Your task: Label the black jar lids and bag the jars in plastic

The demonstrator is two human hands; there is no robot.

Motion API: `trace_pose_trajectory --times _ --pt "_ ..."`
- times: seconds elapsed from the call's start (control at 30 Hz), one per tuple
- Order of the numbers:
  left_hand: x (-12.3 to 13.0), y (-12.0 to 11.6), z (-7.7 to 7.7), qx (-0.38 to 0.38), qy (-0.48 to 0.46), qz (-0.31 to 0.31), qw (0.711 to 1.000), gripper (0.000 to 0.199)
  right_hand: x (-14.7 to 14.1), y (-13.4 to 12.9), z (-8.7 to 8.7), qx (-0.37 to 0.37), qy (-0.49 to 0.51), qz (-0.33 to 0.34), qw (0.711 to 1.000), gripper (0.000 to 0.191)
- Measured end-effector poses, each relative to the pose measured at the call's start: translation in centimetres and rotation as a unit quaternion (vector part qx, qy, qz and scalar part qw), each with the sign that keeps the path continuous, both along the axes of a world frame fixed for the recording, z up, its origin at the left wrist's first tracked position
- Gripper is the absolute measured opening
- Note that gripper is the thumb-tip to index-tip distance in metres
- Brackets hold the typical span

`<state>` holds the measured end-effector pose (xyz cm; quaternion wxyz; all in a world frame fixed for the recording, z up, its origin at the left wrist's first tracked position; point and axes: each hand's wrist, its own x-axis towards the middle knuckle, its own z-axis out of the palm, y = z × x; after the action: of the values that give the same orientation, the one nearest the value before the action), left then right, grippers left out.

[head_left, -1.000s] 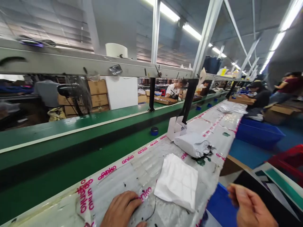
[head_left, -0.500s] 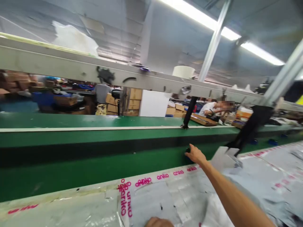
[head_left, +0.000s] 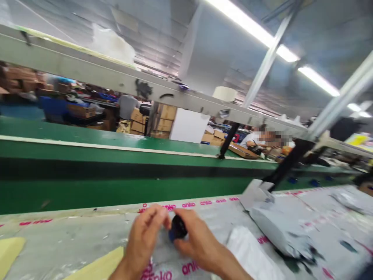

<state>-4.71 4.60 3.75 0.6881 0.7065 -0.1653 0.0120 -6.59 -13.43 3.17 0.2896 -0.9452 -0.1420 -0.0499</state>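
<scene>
A small round black and blue object (head_left: 178, 227) is between the thumb and fingers of my right hand (head_left: 198, 237), above the plastic-covered worktop (head_left: 87, 229). Close on its left side is my left hand (head_left: 145, 233), its fingers bent toward the object. Whether the left fingertips touch it, or hold anything, cannot be made out.
Beyond the worktop runs a green conveyor (head_left: 87, 194) with several blue items far right. Grey plastic bags (head_left: 279, 229) and a white bag (head_left: 250, 252) lie to the right. Yellow sheets (head_left: 99, 266) are at lower left. A person (head_left: 250, 140) sits across the conveyor.
My right hand has come back from the conveyor to the near worktop with the small object. My left hand has risen into view beside it. The camera view has tilted and shifted.
</scene>
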Motion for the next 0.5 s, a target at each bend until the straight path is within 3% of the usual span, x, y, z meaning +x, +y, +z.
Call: trace_pose_trajectory --times 0.07,0.17,0.23,0.33,0.4,0.5 --pt "0.4 0.6 0.9 0.018 -0.001 0.024 1.0 0.042 -1.4 1.5 0.0 0.005 0.003 0.037 0.999 0.081" --pt "0.7 0.2 -0.1 0.049 0.054 -0.028 0.997 0.048 -3.3 1.1 -0.1 0.01 -0.005 0.036 0.999 0.085" --pt "0.6 -0.1 -1.0 0.07 0.064 -0.059 0.994 0.05 -4.8 -0.8 -0.8 0.019 -0.028 0.009 0.999 0.078" --pt "0.6 0.3 -1.0 0.124 0.042 -0.112 0.985 0.051 -6.6 -4.5 -2.6 0.046 -0.109 -0.096 0.988 0.048" --pt "0.5 0.8 -0.5 0.196 0.036 -0.165 0.966 0.07 -7.4 -6.0 -3.9 0.086 -0.09 -0.127 0.984 0.038" --pt "0.0 1.2 0.0 0.318 0.011 -0.222 0.922 0.097 -7.9 -5.7 -5.3 0.174 -0.099 -0.151 0.968 0.036"
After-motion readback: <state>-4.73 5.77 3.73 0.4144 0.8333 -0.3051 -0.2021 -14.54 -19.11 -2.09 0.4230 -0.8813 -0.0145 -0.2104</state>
